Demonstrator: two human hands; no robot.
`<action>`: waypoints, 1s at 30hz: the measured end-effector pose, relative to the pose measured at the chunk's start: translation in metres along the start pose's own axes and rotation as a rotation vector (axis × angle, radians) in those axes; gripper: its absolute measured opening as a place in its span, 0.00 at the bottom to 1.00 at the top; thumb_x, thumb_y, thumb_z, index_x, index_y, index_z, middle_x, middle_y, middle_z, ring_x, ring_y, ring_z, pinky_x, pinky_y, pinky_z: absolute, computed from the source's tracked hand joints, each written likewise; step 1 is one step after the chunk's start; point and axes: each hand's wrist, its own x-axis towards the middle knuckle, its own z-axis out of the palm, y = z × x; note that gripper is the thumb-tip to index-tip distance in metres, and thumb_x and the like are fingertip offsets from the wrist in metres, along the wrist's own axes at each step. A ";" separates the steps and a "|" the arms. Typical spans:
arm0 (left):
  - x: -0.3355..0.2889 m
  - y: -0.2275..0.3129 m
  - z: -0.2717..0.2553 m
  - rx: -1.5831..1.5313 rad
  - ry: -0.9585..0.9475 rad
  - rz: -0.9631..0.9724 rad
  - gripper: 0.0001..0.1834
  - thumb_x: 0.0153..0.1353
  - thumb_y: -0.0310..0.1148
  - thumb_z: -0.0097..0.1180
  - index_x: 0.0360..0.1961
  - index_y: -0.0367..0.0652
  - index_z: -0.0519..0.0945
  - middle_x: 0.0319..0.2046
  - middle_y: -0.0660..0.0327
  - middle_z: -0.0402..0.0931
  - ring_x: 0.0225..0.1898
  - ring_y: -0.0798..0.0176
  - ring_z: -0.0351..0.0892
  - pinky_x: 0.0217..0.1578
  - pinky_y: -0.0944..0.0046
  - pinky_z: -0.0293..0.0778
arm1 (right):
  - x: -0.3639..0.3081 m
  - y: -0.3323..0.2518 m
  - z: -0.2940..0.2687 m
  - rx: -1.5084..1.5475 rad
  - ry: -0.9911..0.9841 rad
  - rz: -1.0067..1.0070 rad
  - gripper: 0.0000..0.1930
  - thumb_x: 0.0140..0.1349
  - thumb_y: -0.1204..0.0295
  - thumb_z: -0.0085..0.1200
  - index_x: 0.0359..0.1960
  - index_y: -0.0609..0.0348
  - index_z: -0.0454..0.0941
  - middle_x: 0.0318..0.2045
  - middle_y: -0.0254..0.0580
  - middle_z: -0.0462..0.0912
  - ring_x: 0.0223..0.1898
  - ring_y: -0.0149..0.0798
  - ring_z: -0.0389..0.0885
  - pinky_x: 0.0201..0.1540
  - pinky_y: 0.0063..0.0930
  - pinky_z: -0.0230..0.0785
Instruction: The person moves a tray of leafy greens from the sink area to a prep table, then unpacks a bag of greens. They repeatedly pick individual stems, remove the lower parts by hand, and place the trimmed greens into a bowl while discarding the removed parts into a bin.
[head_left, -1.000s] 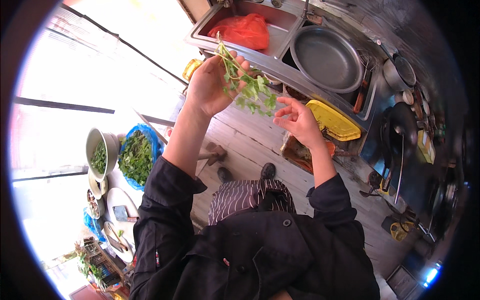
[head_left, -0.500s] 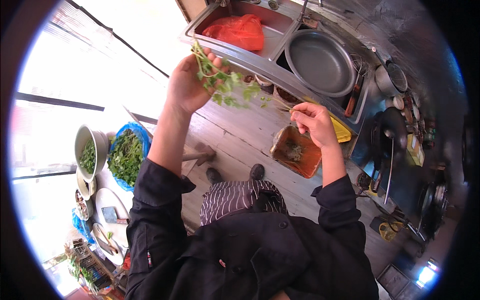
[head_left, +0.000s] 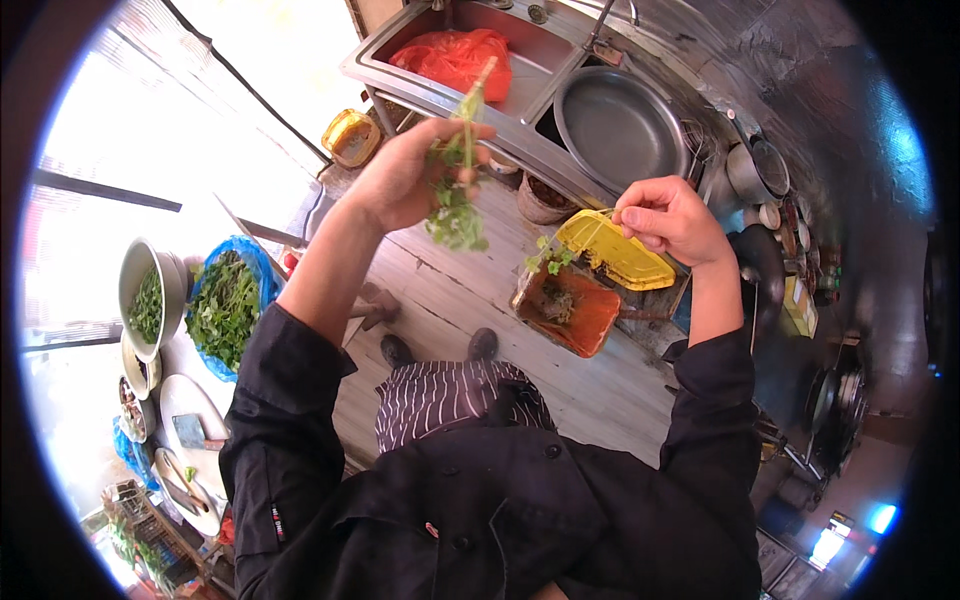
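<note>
My left hand [head_left: 405, 178] is closed round a small bunch of leafy green herbs [head_left: 462, 215], its pale stems pointing up and its leaves hanging below the fingers. Off to the right, my right hand [head_left: 675, 222] pinches the thin stem of a single herb sprig [head_left: 550, 258] between thumb and fingertips. The sprig's leaves dangle over the near side of a yellow container [head_left: 640, 268] and above the rim of an orange-lined bin [head_left: 592, 325] with plant scraps at its bottom. A gap separates the two hands.
At left, a blue-bag-lined tub [head_left: 262, 268] and a pale bowl [head_left: 128, 285] hold greens beside a cleaver [head_left: 195, 432] on a round board. A sink [head_left: 375, 60] contains a red plastic bag [head_left: 462, 62]; a large grey basin [head_left: 625, 130] stands beside it. Pans [head_left: 755, 175] line the right.
My right hand has moved right and up, its sprig now hanging with leaves lower. The left hand has turned and shifted right with its bunch. The whole view has shifted slightly.
</note>
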 end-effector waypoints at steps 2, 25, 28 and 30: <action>0.004 -0.005 0.011 -0.032 -0.031 -0.076 0.23 0.78 0.40 0.44 0.63 0.38 0.79 0.45 0.58 0.85 0.38 0.66 0.79 0.46 0.59 0.80 | 0.007 -0.010 0.004 -0.023 -0.041 -0.017 0.09 0.71 0.69 0.67 0.41 0.65 0.89 0.27 0.32 0.84 0.21 0.18 0.66 0.25 0.18 0.55; -0.001 -0.046 0.053 -0.080 -0.251 -0.212 0.15 0.80 0.35 0.57 0.59 0.38 0.82 0.46 0.60 0.89 0.43 0.72 0.83 0.42 0.70 0.80 | 0.036 -0.019 0.024 -0.130 -0.050 -0.268 0.10 0.72 0.70 0.70 0.46 0.66 0.89 0.36 0.30 0.86 0.33 0.20 0.76 0.34 0.21 0.68; 0.000 -0.049 0.053 -0.129 -0.302 -0.171 0.13 0.80 0.35 0.58 0.57 0.38 0.82 0.43 0.63 0.87 0.43 0.73 0.83 0.45 0.70 0.80 | 0.033 -0.018 0.027 -0.141 0.011 -0.222 0.10 0.69 0.73 0.72 0.46 0.65 0.90 0.38 0.30 0.87 0.35 0.22 0.78 0.37 0.23 0.72; 0.002 -0.052 0.052 -0.140 -0.287 -0.150 0.12 0.81 0.34 0.58 0.56 0.38 0.82 0.42 0.63 0.87 0.43 0.71 0.85 0.46 0.68 0.82 | 0.028 -0.021 0.033 -0.294 0.122 -0.298 0.10 0.67 0.75 0.72 0.47 0.64 0.90 0.40 0.30 0.85 0.33 0.22 0.77 0.35 0.22 0.69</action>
